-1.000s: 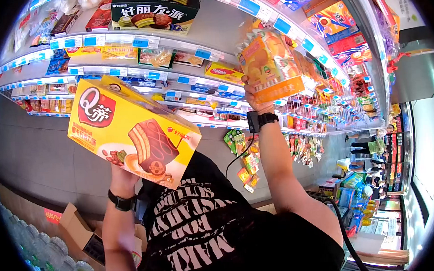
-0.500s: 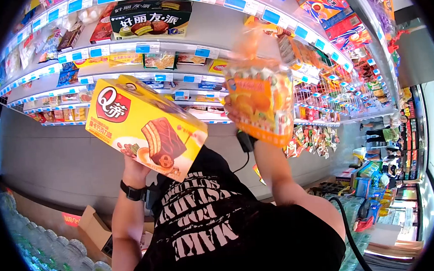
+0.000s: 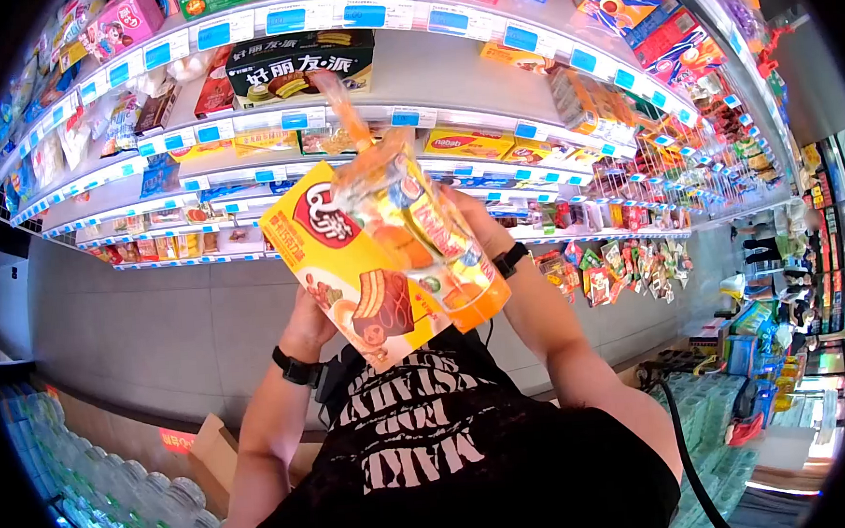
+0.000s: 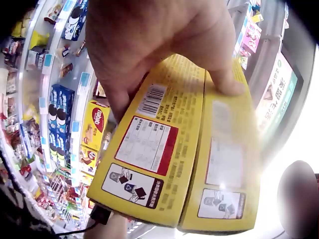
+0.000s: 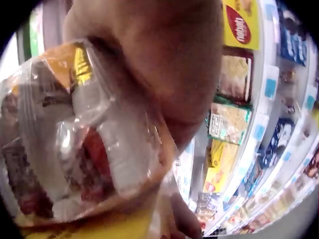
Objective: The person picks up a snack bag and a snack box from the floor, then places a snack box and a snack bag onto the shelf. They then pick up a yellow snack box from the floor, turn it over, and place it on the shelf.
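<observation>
In the head view my left hand grips yellow boxes of chocolate cakes from below and behind, their front tilted toward me. The left wrist view shows two such boxes side by side, with fingers and thumb of the left hand spread across them. My right hand holds a clear and orange plastic snack bag, which overlaps the right part of the front box. Close up in the right wrist view, wrapped pieces show through the bag beside the right hand.
Curved store shelves run ahead, with price tags along their edges. A dark green pie box stands on an upper shelf. Packs of bottles stand at lower left, near an open carton. A black cable hangs at the right.
The right hand has brought the snack bag leftward and down, from beside the shelves to in front of the yellow boxes. The left hand still grips the boxes, now nearer the view's middle.
</observation>
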The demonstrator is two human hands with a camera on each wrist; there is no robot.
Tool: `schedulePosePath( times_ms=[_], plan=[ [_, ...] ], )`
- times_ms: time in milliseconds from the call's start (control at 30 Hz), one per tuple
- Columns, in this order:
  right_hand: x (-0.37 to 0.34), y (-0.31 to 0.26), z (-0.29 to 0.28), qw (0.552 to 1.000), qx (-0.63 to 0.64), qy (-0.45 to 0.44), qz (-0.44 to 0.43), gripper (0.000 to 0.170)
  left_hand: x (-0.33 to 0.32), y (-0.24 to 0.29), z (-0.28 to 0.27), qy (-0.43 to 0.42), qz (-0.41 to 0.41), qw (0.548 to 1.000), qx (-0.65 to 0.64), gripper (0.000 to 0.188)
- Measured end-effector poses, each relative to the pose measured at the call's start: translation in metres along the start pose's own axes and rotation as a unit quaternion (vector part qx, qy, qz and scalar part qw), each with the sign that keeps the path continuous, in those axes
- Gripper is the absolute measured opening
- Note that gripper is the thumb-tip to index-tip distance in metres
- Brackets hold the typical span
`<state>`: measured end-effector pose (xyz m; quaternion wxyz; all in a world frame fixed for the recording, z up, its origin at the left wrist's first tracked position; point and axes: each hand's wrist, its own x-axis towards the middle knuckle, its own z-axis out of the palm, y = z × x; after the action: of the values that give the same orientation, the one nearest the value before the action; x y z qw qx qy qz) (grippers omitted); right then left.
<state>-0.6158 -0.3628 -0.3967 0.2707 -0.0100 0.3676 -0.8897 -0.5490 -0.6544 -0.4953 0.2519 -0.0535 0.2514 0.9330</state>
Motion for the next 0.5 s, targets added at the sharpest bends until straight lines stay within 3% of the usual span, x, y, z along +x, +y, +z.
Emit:
schedulePosePath(
  times_ms=[33,67,100,167,200,233,300,400,433,500],
  plan=[
    [0.007,-0.002,0.002,0.997,-0.032,-0.058,-0.026,0.051,0.001,0.0,-0.003,-0.003,0.003,1.0,0.014,0.053],
    [0.003,-0.008,0.004,0.994,-0.103,0.023,-0.034,0.044,0.001,0.001,-0.008,-0.002,0.004,1.0,0.007,0.053],
    [0.006,-0.01,-0.004,0.973,-0.216,0.047,-0.072,0.041,0.001,0.003,-0.005,-0.003,0.005,1.0,0.0,0.053],
    [0.017,-0.012,-0.027,0.888,-0.429,0.093,-0.139,0.034,0.001,0.009,0.008,-0.002,0.007,1.0,-0.015,0.052],
    [0.012,-0.016,-0.019,0.852,-0.487,0.135,-0.136,0.025,0.002,0.012,0.014,0.024,-0.003,1.0,0.004,0.05],
    [0.005,-0.018,-0.009,0.871,-0.46,0.132,-0.113,0.025,0.004,0.01,0.012,0.028,0.002,1.0,0.001,0.049],
    [-0.007,-0.028,0.009,0.834,-0.53,0.144,-0.062,0.029,0.007,0.011,0.012,0.003,0.004,0.999,0.038,0.054],
    [-0.032,-0.035,0.019,0.942,-0.315,0.098,-0.06,0.047,0.007,0.008,0.017,-0.023,0.036,0.997,0.065,0.063],
    [-0.038,-0.032,0.03,0.964,-0.25,0.047,-0.076,0.071,0.008,0.006,0.02,-0.019,0.031,0.997,0.062,0.066],
    [-0.052,-0.031,0.04,0.88,-0.465,0.079,-0.05,0.099,0.014,0.006,0.025,-0.012,0.025,0.998,0.057,0.071]
  ],
)
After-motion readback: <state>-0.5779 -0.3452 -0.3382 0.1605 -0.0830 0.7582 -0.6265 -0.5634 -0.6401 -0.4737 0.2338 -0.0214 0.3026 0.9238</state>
